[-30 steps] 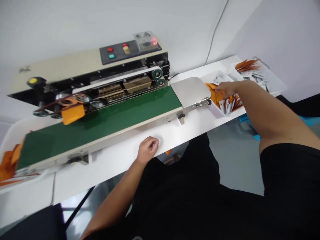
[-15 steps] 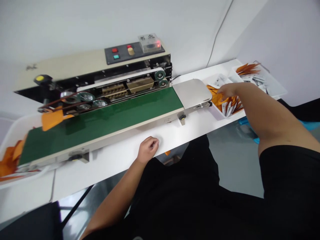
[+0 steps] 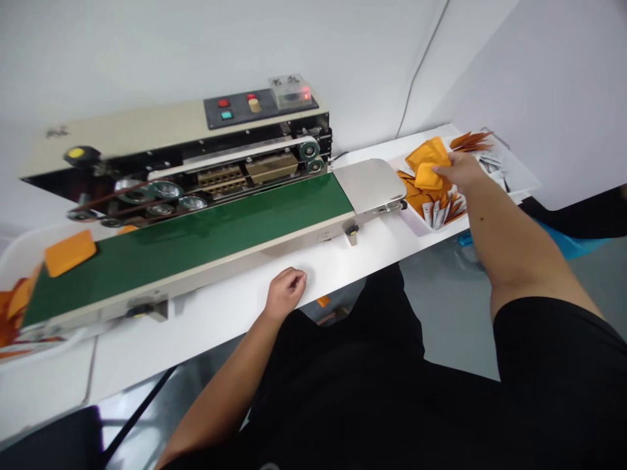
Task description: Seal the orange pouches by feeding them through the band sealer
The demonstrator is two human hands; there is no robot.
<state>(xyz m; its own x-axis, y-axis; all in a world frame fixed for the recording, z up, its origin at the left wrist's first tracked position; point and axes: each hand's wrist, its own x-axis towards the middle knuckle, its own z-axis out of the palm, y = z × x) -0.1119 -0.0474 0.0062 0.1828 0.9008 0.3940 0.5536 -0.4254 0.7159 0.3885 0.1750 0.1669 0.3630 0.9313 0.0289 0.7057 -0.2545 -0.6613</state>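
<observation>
My right hand (image 3: 463,171) grips orange packets (image 3: 429,160), at least two overlapping, above a white bin (image 3: 431,230) of orange and white packets. My left hand (image 3: 286,292) rests on the table's front edge, curled in a loose fist with nothing seen in it. Between my hands and the wall stands a band sealing machine (image 3: 147,143) with a green conveyor belt (image 3: 235,225). A single orange packet (image 3: 71,253) lies on the belt's left end, and a second one shows partly behind the rollers. A metal plate (image 3: 369,185) extends the belt's right end towards the bin.
At the far right, another white tray (image 3: 526,179) holds orange and white packets. A white tub (image 3: 19,258) with orange packets sits under the belt's left end. Knobs (image 3: 351,230) jut from the machine's front. A cable (image 3: 424,65) runs down the wall.
My right hand has risen from the bin with orange packets in its grip. On the belt, the orange packet has moved left, clear of the rollers. My left hand stays put.
</observation>
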